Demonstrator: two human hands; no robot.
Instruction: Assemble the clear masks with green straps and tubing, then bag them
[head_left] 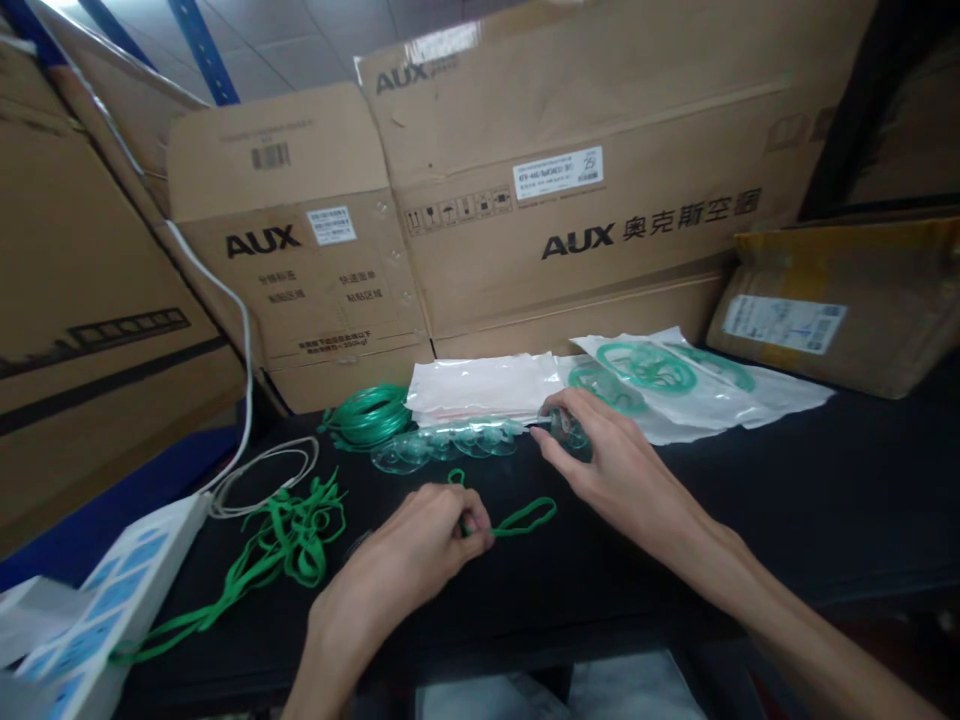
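A green elastic cord [529, 517] is pinched in my left hand [420, 545], its loop sticking out to the right and a small loop showing above the knuckles. My right hand [607, 450] curves around a clear plastic mask [571, 432], thumb and fingers on it; part of the mask is hidden by the hand. Just left of it lies a row of overlapping clear masks [450, 442] on the black table [570, 590]. Behind the row are a coil of green tubing [371, 412] and a stack of white packets [484, 385].
A tangle of green cords [300, 525] trails toward a white power strip [112, 600] at left, beside a thin looped cable [262, 480]. White pouches with green tubing [660, 375] lie at back right. Large cardboard boxes [600, 200] wall the back; a taped carton [840, 310] stands right.
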